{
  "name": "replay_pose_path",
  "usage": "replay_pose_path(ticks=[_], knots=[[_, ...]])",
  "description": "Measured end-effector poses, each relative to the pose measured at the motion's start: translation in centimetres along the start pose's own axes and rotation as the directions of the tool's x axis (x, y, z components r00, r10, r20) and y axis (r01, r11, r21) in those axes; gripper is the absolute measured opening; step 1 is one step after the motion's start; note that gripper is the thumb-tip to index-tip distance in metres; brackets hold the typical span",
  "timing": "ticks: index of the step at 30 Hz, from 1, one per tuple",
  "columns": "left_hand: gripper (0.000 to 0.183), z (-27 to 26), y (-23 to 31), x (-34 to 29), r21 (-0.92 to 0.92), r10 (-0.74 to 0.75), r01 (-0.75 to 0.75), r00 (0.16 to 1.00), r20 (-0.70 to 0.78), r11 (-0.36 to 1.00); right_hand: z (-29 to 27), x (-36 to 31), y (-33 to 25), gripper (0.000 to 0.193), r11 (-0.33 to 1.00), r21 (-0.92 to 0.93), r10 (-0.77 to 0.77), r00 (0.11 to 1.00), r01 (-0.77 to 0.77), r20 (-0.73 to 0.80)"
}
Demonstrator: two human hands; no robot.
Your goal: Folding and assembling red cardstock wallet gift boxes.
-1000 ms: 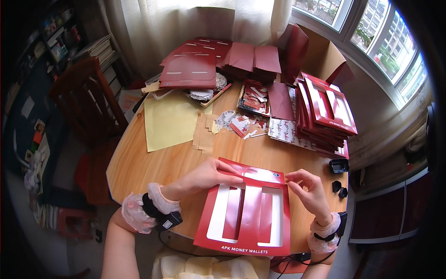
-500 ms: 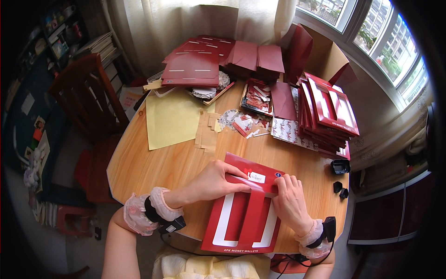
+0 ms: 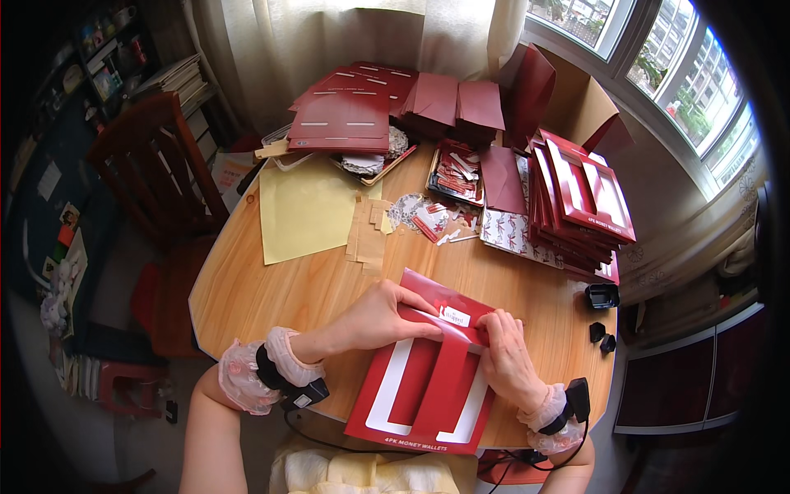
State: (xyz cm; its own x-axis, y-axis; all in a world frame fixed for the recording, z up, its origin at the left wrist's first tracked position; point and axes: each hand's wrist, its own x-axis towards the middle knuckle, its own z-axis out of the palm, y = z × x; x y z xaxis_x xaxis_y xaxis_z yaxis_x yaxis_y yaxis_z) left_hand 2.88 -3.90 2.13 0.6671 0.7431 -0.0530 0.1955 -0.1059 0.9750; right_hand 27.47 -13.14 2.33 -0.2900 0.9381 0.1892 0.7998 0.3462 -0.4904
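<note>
Near the table's front edge lies a red cardboard packaging sleeve [image 3: 415, 399] with white-edged cut-out windows and a central strip. My left hand [image 3: 374, 321] pinches the folded upper edge at its left part, thumb below and fingers over the top. At the right end of the same fold, my right hand [image 3: 506, 358] is closed on the edge with curled fingers. A white label [image 3: 454, 316] shows on the red back panel [image 3: 432, 290] standing up behind the fold. What lies inside the sleeve is partly hidden.
A tall stack of similar red sleeves [image 3: 580, 193] stands at the right. Flat red cards [image 3: 341, 119] and red envelopes [image 3: 429, 99] fill the back. Mid-table are a yellow sheet [image 3: 304, 212], brown tape strips [image 3: 366, 239] and a tray of small tags [image 3: 457, 171]. Black plastic pieces [image 3: 603, 294] sit right.
The sleeve's lower end has swung slightly left and toward me. My right hand has shifted a little left along the fold, while my left hand keeps its pinch.
</note>
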Motion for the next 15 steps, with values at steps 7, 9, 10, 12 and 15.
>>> replay_pose_path(ticks=[7,9,10,12,15], knots=[[0.034,-0.1,-0.8,0.3,-0.024,0.022,-0.022,1.0,-0.007,0.999,-0.2,-0.4,-0.1,0.035,0.997,-0.071,0.0,0.999,-0.004,-0.054],[0.033,-0.2,-1.1,0.3,-0.016,0.04,-0.04,0.999,0.011,0.999,-0.3,-0.5,0.1,0.033,0.999,-0.037,0.035,0.999,-0.037,-0.042],[0.033,-0.2,-1.3,0.3,-0.015,0.04,-0.039,0.999,0.011,0.999,-0.3,-0.6,0.4,0.032,0.995,0.062,0.074,0.997,-0.072,-0.031],[0.033,-0.2,-1.7,0.5,-0.02,0.052,-0.052,0.999,0.005,0.998,-0.2,-0.7,0.7,0.031,0.981,0.158,0.114,0.993,-0.11,-0.019],[0.032,-0.3,-1.6,0.6,-0.003,0.047,-0.047,0.999,0.016,0.999,-0.3,-0.9,0.8,0.028,1.0,-0.027,-0.002,0.996,-0.001,-0.09]])
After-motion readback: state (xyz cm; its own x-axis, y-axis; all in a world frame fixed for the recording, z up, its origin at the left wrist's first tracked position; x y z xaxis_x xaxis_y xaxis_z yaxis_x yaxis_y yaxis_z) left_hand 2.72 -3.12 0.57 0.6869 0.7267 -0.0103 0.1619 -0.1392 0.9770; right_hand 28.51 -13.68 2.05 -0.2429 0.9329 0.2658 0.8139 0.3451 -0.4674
